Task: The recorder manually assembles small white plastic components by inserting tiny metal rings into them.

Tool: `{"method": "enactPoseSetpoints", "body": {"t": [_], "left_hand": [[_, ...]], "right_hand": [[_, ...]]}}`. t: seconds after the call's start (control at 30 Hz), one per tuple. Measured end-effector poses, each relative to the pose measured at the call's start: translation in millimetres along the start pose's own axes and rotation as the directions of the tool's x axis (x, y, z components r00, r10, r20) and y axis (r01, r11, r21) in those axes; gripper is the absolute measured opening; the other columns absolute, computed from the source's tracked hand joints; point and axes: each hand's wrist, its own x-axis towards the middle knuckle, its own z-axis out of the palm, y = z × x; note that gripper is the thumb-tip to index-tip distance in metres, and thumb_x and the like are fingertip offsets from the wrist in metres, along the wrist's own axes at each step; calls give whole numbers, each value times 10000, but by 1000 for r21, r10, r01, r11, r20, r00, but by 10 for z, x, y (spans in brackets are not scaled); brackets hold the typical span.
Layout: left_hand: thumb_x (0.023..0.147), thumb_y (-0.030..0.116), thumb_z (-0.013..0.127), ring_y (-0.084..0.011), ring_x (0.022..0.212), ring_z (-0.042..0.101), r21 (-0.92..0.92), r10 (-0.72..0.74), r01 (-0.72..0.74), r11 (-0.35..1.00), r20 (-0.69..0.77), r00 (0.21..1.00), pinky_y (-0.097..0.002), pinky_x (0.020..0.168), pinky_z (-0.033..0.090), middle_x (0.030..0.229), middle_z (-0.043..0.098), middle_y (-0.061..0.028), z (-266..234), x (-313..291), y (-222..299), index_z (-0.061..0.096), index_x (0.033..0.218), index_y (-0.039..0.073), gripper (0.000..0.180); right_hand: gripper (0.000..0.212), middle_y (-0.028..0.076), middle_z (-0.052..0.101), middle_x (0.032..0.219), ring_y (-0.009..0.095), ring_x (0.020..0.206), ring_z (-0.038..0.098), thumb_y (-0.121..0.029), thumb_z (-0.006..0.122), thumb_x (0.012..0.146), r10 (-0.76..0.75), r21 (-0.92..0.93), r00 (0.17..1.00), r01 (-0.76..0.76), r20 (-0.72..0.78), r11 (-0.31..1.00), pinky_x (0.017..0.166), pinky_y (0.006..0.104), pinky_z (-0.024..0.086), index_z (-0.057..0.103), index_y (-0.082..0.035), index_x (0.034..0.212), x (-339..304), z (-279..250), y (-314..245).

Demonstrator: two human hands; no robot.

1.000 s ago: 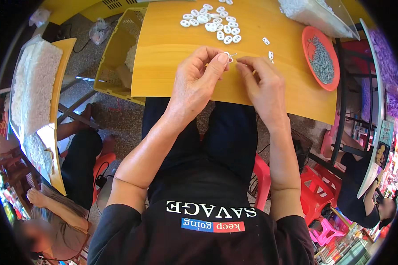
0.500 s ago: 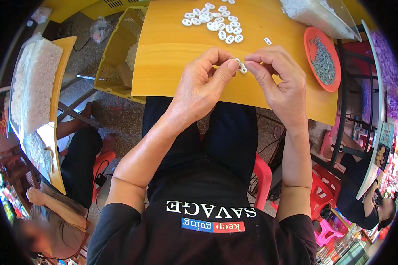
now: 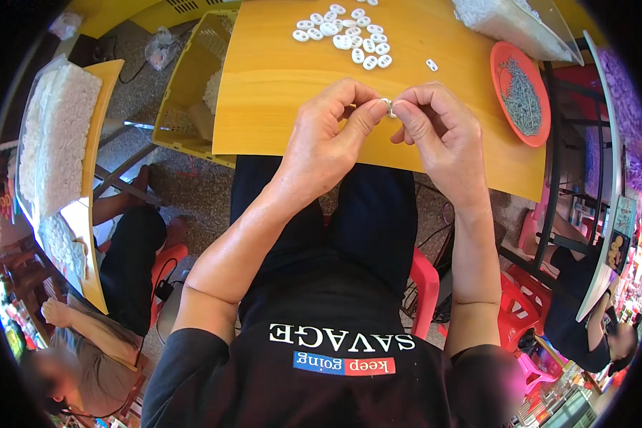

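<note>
Near the front edge of the yellow table [image 3: 264,93], my two hands meet at their fingertips. Thumb and forefinger of my left hand [image 3: 324,135] pinch a small white plastic piece [image 3: 389,105], mostly hidden by the fingers. My right hand [image 3: 446,139] is closed too, its thumb and forefinger pressed against the piece's right side. Whether it also grips a tiny metal part cannot be made out. Farther back lie several white oval pieces with two holes [image 3: 368,62] in a loose cluster. One similar white piece [image 3: 431,65] sits apart, to the right.
A red plate [image 3: 526,141] of thin grey metal pins [image 3: 522,100] stands at the table's right. Behind it is a clear-sided bin of white parts [image 3: 503,28]. A yellow crate [image 3: 165,121] is left of the table. Other people sit at both sides.
My right hand has moved slightly left and its fingertips have closed in against the white piece. More of the piece is now covered. My left hand has hardly moved.
</note>
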Motion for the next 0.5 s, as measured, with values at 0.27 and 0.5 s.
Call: {"method": "enactPoseSetpoints", "body": {"t": [0.27,0.5], "left_hand": [[928,204,632,-40,746,531,-96,-82,74,993,-86,993,-191,670,436,810,618,10,-243,49,-31,637,961,0,207],[936,229,619,-37,722,515,-97,-87,77,992,-103,991,-181,649,419,817,610,16,-245,23,-66,637,955,7,223]], "right_hand": [[93,125,632,821,251,666,638,-80,643,867,-144,-476,989,118,-19,872,578,331,501,656,1,910,49,-54,188],[106,134,612,855,346,707,622,-128,659,843,-176,-679,983,160,46,717,604,406,498,642,-41,901,-17,79,198]]}}
